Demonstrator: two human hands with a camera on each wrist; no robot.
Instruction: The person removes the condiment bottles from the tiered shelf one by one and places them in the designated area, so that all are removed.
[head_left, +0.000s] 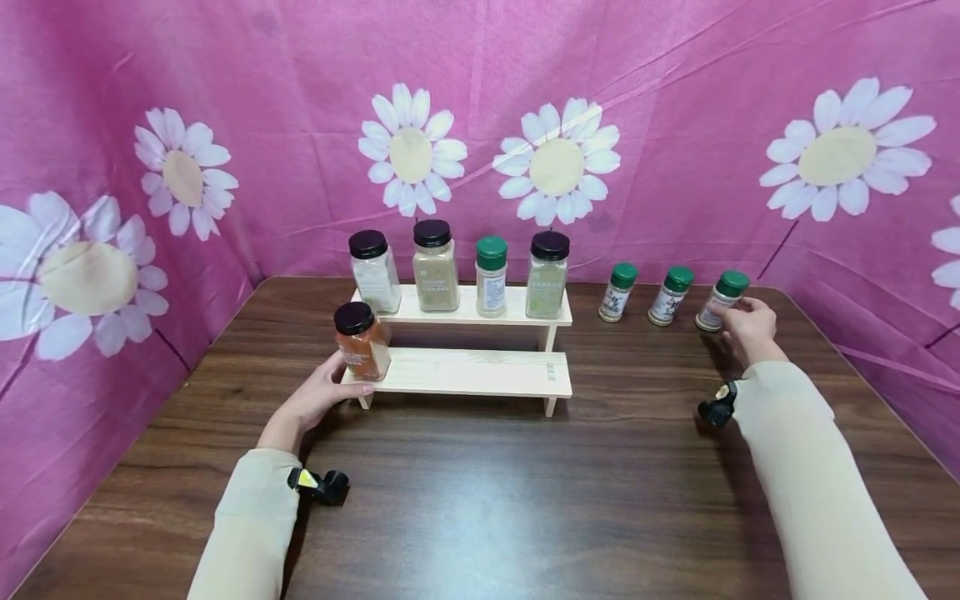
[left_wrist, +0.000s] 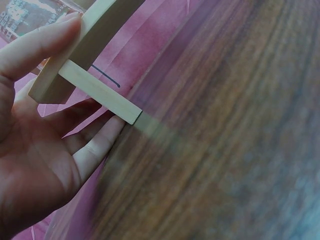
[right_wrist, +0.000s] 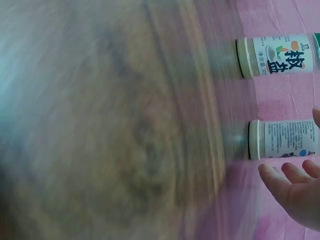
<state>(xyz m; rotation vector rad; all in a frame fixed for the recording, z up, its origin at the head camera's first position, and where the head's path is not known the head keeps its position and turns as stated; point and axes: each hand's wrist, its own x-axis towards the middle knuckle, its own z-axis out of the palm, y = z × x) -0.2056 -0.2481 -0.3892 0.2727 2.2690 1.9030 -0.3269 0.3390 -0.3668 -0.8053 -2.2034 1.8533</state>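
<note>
The left hand (head_left: 315, 400) rests with fingers nearly straight against the left end of the rack's (head_left: 480, 372) lower shelf, just beside the orange jar (head_left: 362, 341), gripping nothing. The right hand (head_left: 750, 329), fingers loosely spread, touches or nearly touches the green-capped bottle (head_left: 720, 302) near the desk's (head_left: 525, 500) far right edge. A careless nudge could tip that narrow bottle; pushing the rack could topple its jars.

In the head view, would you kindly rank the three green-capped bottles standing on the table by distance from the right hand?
From the right hand:
1. Rightmost bottle, at the fingers.
2. Middle bottle, to its left.
3. Left bottle, nearest the wooden rack.
</note>
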